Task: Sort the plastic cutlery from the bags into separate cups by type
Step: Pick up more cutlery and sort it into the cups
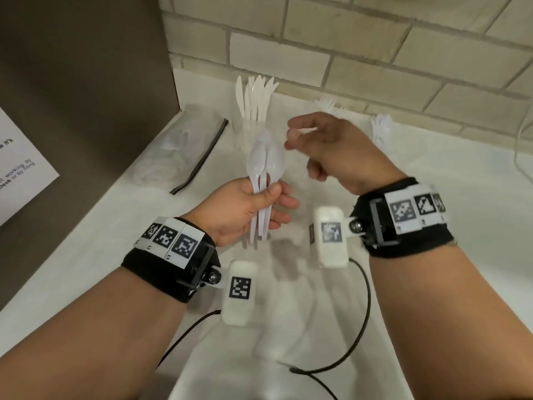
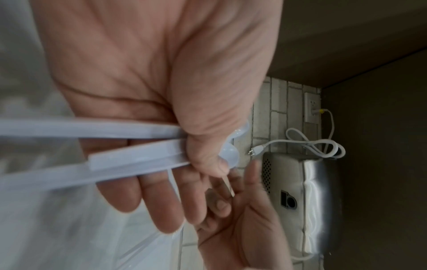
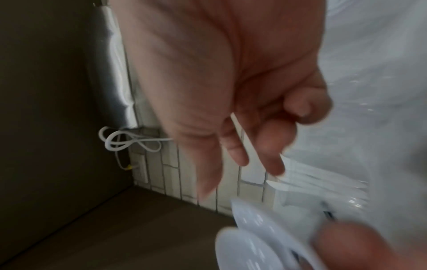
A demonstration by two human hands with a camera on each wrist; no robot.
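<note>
My left hand (image 1: 261,204) grips a bundle of white plastic spoons (image 1: 266,166) by the handles, bowls pointing up; the handles (image 2: 129,157) cross my palm under the thumb. Just right of the bowls, my right hand (image 1: 314,140) pinches a single white cutlery piece (image 3: 240,139) between thumb and fingers; motion blur hides its type. At the back stand clear cups: one holds knives (image 1: 255,96), one holds forks (image 1: 327,105), and one at the right holds spoons (image 1: 380,125).
A crumpled clear bag (image 1: 170,154) with a black zip strip (image 1: 202,157) lies at the left on the white counter (image 1: 447,174). Brick wall (image 1: 375,47) behind, brown panel (image 1: 86,82) with a paper sign (image 1: 20,168) at left. A steel appliance (image 2: 300,191) and white cord (image 2: 318,146) stand along the wall.
</note>
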